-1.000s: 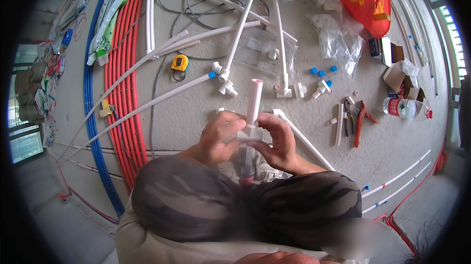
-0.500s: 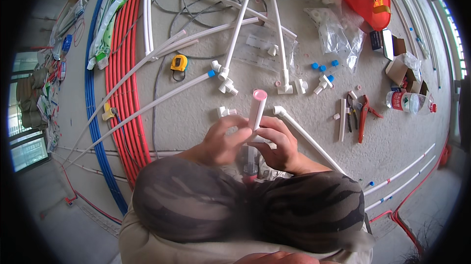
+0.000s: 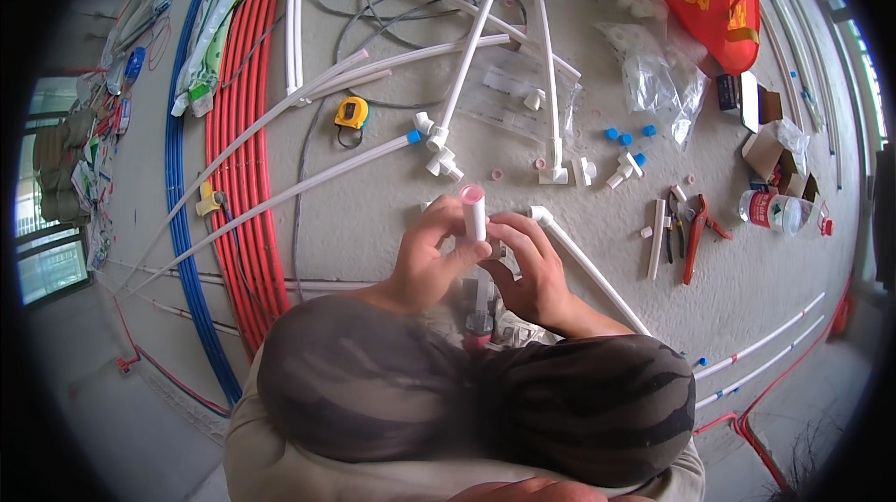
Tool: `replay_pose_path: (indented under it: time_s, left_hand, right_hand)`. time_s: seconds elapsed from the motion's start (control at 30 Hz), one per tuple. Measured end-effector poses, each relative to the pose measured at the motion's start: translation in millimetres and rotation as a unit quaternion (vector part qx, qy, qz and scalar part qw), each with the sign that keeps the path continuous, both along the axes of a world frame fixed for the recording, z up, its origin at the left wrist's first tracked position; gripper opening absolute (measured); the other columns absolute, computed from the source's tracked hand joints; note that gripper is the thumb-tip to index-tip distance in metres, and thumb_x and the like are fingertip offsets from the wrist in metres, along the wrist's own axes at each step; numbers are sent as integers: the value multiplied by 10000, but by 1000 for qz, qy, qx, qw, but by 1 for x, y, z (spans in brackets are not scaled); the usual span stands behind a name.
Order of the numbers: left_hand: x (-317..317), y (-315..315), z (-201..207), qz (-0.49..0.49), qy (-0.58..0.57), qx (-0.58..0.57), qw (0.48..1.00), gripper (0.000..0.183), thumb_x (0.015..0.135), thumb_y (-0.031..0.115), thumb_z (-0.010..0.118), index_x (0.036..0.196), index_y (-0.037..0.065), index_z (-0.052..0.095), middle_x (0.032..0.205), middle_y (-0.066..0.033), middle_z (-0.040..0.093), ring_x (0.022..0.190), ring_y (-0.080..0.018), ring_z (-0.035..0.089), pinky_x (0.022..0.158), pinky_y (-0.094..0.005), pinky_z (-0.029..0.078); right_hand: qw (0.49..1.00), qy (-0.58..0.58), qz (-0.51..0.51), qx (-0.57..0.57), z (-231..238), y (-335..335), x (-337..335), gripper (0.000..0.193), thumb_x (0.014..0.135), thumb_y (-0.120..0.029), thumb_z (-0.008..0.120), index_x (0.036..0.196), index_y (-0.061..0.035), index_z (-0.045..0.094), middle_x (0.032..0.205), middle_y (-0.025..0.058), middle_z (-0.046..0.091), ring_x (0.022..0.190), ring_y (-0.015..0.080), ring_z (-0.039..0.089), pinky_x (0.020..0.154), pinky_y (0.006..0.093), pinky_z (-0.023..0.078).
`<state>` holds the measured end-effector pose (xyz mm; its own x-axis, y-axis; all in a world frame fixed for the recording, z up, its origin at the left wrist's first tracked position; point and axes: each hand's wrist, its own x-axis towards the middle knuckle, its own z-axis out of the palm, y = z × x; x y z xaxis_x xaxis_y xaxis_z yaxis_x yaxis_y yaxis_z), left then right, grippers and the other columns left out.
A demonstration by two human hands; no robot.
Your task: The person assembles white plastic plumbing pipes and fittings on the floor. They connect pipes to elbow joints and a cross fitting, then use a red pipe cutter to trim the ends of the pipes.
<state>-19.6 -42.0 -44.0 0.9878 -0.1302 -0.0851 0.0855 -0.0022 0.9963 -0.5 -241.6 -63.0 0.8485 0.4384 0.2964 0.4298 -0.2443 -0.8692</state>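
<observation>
Hands [image 3: 427,257] on wht pipe [image 3: 476,222], pink end [image 3: 473,193] up.

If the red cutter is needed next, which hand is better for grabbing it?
Probably the right hand: the red cutter lies out to that side. The left hand is farther away, wrapped around the white pipe. The right one is by it too, but I can't tell whether it grips.

trousers [image 3: 359,381]: grey-brown cloth with blackish camouflage-like patches | forearms [image 3: 595,318]: bare | fingers [image 3: 525,231]: bare
</observation>
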Motion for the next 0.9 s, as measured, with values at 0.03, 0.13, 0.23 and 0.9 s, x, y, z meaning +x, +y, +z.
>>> replay_pose_path:
  time_s: [0.03, 0.13, 0.23, 0.9]
  left_hand:
    - [1, 2, 1, -6, 35, 2, 999, 240, 958, 100, 756, 1178, 27, 692, 1151, -69, 626, 1047, -154, 605, 948, -332, 475]
    - [6, 17, -3, -20, 174, -25, 984, 292, 920, 83, 778, 1179, -26, 696, 1080, -59, 702, 978, -122, 657, 889, -307, 521]
    - [12, 20, 4, -45, 246, -33, 968, 295, 886, 93, 779, 1135, -50, 711, 956, -49, 726, 857, -98, 649, 789, -276, 512]
    - [5, 30, -9, -109, -348, 313, 877, 231, 738, 36, 764, 945, 50, 663, 962, -99, 628, 918, -259, 650, 795, -376, 482]
  right_hand:
    - [999, 11, 0, -34, 1, -1, 1, 623, 781, 48, 830, 1353, -20, 592, 1311, 191, 615, 1073, 373, 685, 913, 431, 571]
    - [984, 176, 21, 5, -12, -13, 6, 729, 838, 69, 799, 1487, -34, 482, 1414, 155, 591, 1165, 257, 659, 983, 394, 552]
    - [922, 357, 9, 148, -15, -23, 14, 846, 909, 56, 760, 1624, -55, 321, 1521, 140, 505, 1146, 195, 643, 966, 357, 552]
    - [721, 691, 23, 51, -41, -53, 36, 269, 1047, -211, 645, 931, 21, 715, 653, 60, 625, 421, 105, 430, 395, 270, 303]
